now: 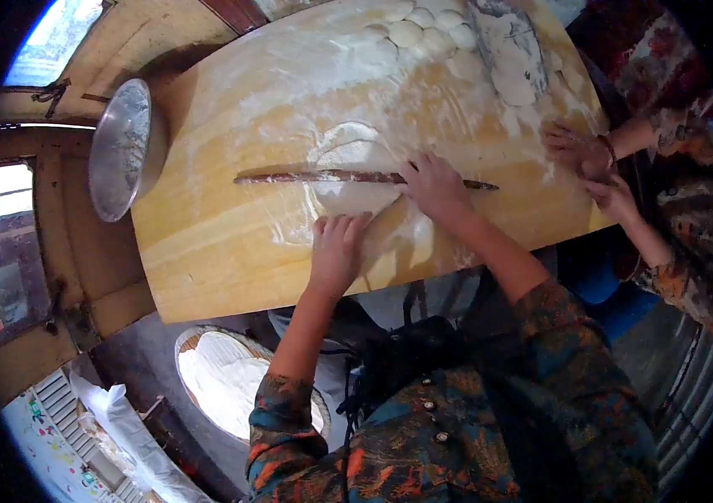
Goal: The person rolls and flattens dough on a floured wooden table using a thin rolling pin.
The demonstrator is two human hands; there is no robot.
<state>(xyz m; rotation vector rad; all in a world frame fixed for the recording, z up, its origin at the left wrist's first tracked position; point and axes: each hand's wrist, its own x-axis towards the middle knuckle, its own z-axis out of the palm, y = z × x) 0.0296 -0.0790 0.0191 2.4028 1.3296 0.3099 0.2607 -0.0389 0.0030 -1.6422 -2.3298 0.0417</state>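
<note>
Rolling pin (335,176), one: slender, dark wood, tapering at the ends, flour-marked; lies crosswise over the dough round.
Dough round (352,199), one: flat, pale, floured; on the wooden board (214,251), partly under the pin, showing on both its far and near sides.
Right hand (439,189): on the pin, right of the dough's middle, fingers closed over the wood.
Left hand (340,251): at the dough's near edge, fingers bent and touching it; whether they pinch it, cannot tell.
Dough pieces (407,33), several: small, rounded, grouped at the board's far side.
Dark flour-dusted item, one (503,38): beside the dough pieces; kind unclear.
Metal basin (155,151), one: flour inside, at the board's left edge.
Second person's hands, two (614,199): at the board's right edge, one bearing flour.
Woven tray (191,341), one: below the board at left, holding white flat sheets (226,373).
White plastic bag (138,427), one: lower left.
</note>
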